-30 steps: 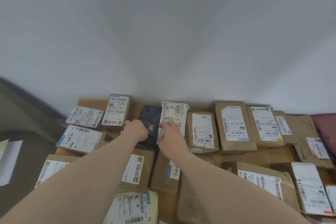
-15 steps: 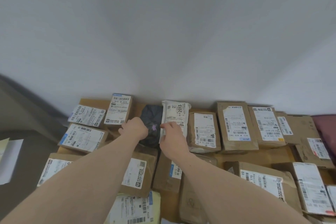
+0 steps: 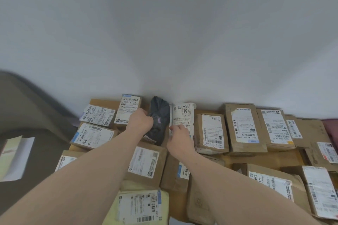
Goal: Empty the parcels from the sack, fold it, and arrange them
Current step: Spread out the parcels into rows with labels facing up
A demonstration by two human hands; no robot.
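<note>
From the head camera, the dark soft parcel [image 3: 158, 120] lies in the back row against the wall, between a small labelled box [image 3: 128, 109] and a white pouch [image 3: 182, 117]. The left hand [image 3: 141, 121] curls onto the dark parcel's left side, gripping it as far as I can tell. The right hand [image 3: 178, 136] pinches the white pouch's near edge.

Both look like limp, light plastic mailers that would sag if lifted by a corner; better taken across the middle or by both ends. The brown cartons [image 3: 243, 128] around them look stiff and easy to square up by their sides.

The white pouch's label reads "2013", with "34-6" beside it. A carton [image 3: 210, 132] beside it shows "502-602-12". Other labels are too small to read.
</note>
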